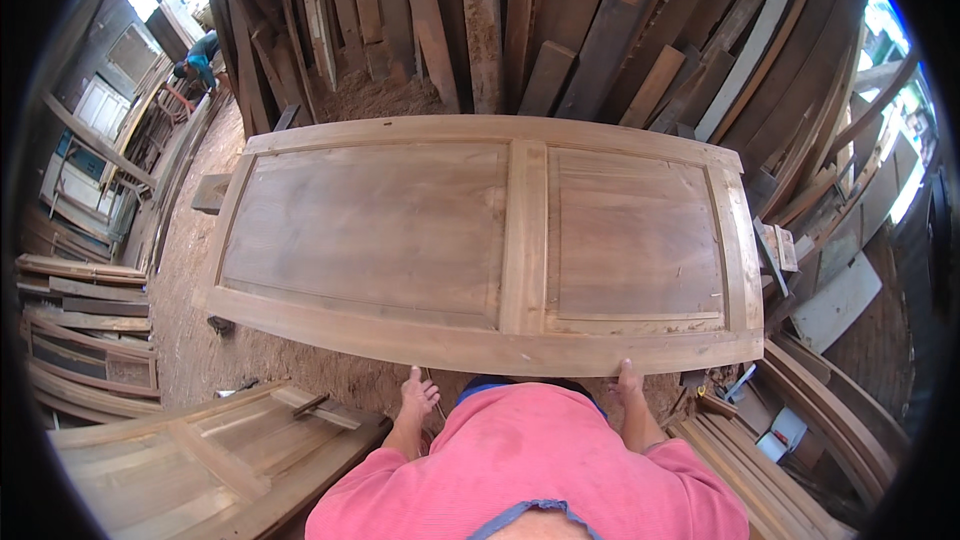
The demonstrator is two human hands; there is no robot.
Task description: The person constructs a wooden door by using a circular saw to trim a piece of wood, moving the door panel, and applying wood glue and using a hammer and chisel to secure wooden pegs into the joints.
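Observation:
A large unfinished wooden door (524, 280) lies flat before me, with two recessed panels in its frame and a crosspiece between them. My left hand (418, 397) is at the door's near edge, left of my body. Its thumb points up toward the edge and its fingers are loosely bent and apart, with nothing visible in them. My right hand (630, 385) is at the same edge farther right. Its thumb lies against the rim of the door, and its other fingers are mostly hidden below it.
Many boards (480, 25) lean upright behind the door. Another panelled door (215, 460) lies at lower left, near stacked frames (90, 340). Long timbers (750, 470) lie at lower right, beside a white and blue container (785, 430). Another person (200, 62) bends over at far left.

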